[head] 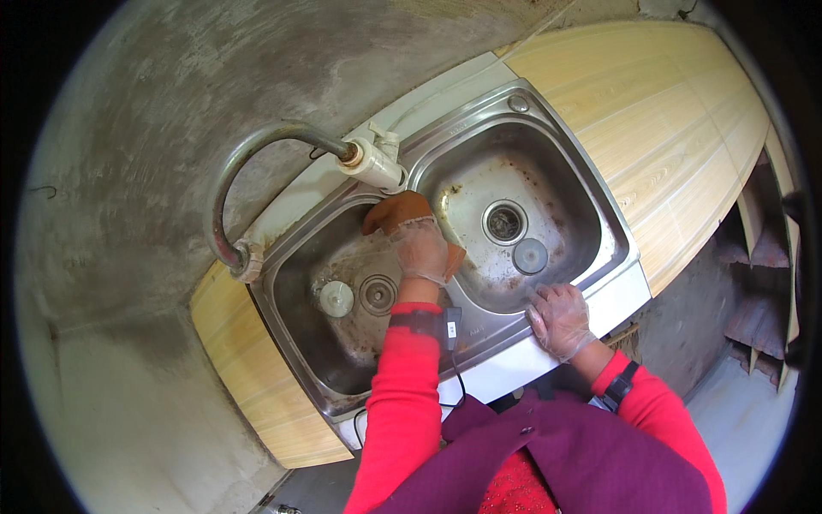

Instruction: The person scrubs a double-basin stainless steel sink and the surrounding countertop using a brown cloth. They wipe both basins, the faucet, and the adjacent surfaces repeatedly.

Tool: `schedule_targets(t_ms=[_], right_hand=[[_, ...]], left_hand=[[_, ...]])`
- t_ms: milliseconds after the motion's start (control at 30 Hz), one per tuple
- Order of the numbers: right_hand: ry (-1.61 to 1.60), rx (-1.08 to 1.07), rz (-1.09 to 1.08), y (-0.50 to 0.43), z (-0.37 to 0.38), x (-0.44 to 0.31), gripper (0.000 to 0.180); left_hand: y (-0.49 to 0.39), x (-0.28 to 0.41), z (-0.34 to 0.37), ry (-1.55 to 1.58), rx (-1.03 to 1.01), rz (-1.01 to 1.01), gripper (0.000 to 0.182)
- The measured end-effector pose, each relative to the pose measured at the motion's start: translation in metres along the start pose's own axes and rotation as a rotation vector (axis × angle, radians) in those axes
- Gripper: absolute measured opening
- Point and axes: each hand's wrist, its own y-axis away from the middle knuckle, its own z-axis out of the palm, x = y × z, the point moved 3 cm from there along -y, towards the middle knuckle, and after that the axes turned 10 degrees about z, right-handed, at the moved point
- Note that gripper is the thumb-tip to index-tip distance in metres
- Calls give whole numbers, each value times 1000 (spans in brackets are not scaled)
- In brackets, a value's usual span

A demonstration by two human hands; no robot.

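Observation:
My left hand [422, 250], in a clear plastic glove, holds a brown cloth [401, 212] on the ridge between the two basins of a stainless steel sink [472, 324]. Part of the cloth sticks out on the right of the wrist. My right hand [560, 321], gloved alike, rests with bent fingers on the sink's front rim by the right basin. That basin has brown stains, an open drain [505, 222] and a round grey strainer or stopper [530, 256] beside it. In the left basin a pale round disc [336, 299] lies next to the drain [378, 295].
A curved metal faucet pipe [225, 193] with a white plastic valve fitting [372, 166] arches behind the left basin. Wood-patterned countertop lies on the left [257, 372] and right [636, 128]. A black cable [461, 379] hangs from a device at my left wrist. Shelves [761, 321] stand at the far right.

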Motion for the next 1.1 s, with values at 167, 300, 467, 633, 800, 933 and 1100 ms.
schedule_targets(t_ms=[167, 300, 467, 633, 800, 933, 1100], right_hand=[[-44, 12, -15, 0, -3, 1, 31], [-64, -15, -4, 0, -6, 0, 32], [-109, -45, 18, 0, -5, 2, 32], [-250, 68, -59, 5, -8, 6, 27], [-765, 102, 197, -13, -24, 19, 36], [-1074, 38, 96, -50, -53, 13, 58], [-1479, -358, 57, -78, -72, -9, 87]], left_hand=[[1, -2, 4, 96, 48, -80, 31], [-1, -1, -31, 501, 383, -285, 32], [33, 50, -96, 1372, 130, -399, 21], [37, 87, -107, 1402, -35, -34, 29], [45, 81, -103, 2098, -86, -503, 34], [38, 79, -129, 2169, -158, -436, 39], [33, 86, -150, 1991, -445, -266, 44]])
